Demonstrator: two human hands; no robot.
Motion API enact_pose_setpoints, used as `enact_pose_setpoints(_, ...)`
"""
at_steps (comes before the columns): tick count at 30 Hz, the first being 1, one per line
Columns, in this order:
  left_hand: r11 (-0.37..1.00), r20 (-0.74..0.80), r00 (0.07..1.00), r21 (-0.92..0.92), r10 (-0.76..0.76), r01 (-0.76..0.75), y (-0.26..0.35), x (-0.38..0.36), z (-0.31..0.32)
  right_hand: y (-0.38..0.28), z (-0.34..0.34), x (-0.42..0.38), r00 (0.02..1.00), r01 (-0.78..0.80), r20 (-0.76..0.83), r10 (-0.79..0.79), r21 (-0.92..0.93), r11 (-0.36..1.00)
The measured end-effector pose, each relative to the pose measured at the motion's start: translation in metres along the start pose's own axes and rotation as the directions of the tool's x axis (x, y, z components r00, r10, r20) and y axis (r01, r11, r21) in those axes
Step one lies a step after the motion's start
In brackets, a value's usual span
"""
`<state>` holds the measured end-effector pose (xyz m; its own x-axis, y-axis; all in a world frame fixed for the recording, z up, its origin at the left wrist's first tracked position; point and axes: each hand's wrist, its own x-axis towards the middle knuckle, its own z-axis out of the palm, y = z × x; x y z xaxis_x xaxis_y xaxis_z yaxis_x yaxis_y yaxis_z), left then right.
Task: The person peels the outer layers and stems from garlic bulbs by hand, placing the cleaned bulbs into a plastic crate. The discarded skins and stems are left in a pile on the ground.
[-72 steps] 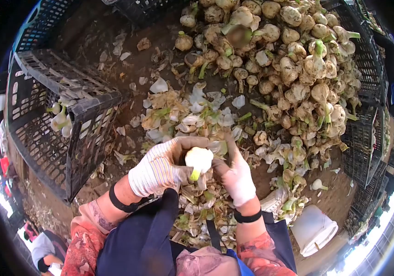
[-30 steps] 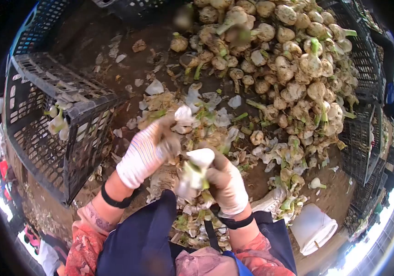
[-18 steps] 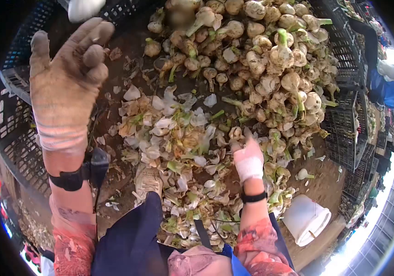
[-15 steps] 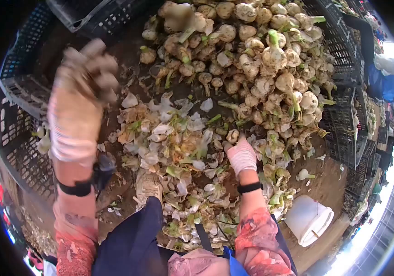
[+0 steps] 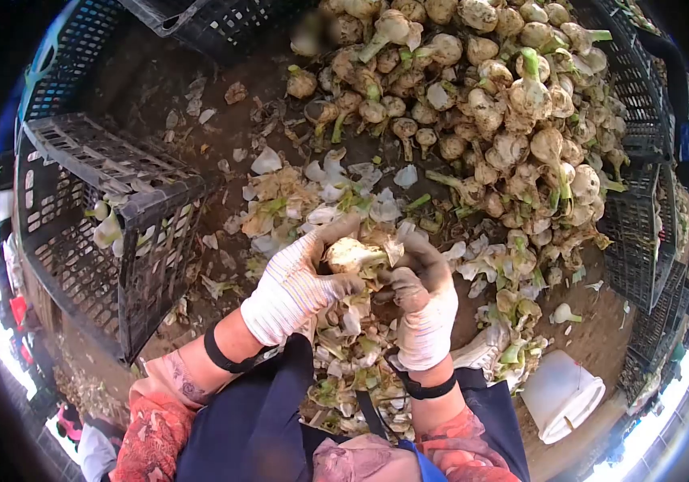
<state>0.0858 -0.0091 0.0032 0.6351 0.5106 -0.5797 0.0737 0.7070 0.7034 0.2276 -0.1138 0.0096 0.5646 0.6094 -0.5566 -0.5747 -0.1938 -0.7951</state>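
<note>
A garlic bulb point(image 5: 351, 255) lies in my left hand point(image 5: 292, 281), its pale green stem pointing right. The gloved thumb and fingers of that hand close round it. At the stem end, my right hand point(image 5: 427, 293), also gloved, has its fingers curled in on a flap of papery garlic skin point(image 5: 393, 251). Part of that grip is hidden by the fingers. Beneath both hands spreads a layer of peeled garlic skins point(image 5: 288, 197). Ahead and to the right rises a heap of garlic bulbs point(image 5: 481, 112), soil-stained, with short cut stems.
At the left stands a black plastic crate point(image 5: 163, 193) with some pale bulbs in it. Another black crate point(image 5: 224, 28) is at the top, and more black crates point(image 5: 629, 217) line the right. A white bucket point(image 5: 557, 394) lies tilted at lower right near a loose bulb point(image 5: 564, 314).
My left hand has come from over the left crate to the middle and now holds the garlic bulb. My right hand has lifted from the skins and met it. The view has shifted left.
</note>
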Motion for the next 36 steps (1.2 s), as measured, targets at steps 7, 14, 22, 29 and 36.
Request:
enact_pose_setpoints(7, 0.746, 0.108, 0.965, 0.615, 0.241, -0.255, 0.001, -0.003, 0.001, -0.006, 0.014, 0.002, 0.941, -0.259, 0.249, 0.229, 0.095, 0.961)
enact_pose_setpoints(14, 0.673, 0.15, 0.964, 0.692, 0.22, -0.261, 0.002, -0.006, -0.003, -0.012, 0.004, 0.003, 0.9, -0.298, 0.326, 0.289, -0.024, 0.954)
enact_pose_setpoints(22, 0.994, 0.055, 0.997, 0.096, -0.056, 0.05, 0.01, -0.012, 0.002, -0.01, -0.009, 0.002, 0.847, -0.348, 0.402, 0.347, -0.072, 0.935)
enact_pose_setpoints(29, 0.975, 0.086, 0.971, 0.05, -0.221, 0.217, 0.034, -0.015, 0.002, 0.01, -0.005, 0.001, 0.919, -0.199, 0.333, 0.21, -0.069, 0.978)
enact_pose_setpoints(36, 0.983, -0.09, 0.991, 0.144, -0.099, 0.112, 0.023, -0.016, 0.002, 0.009, -0.005, 0.003, 0.938, -0.188, 0.29, 0.191, -0.036, 0.981)
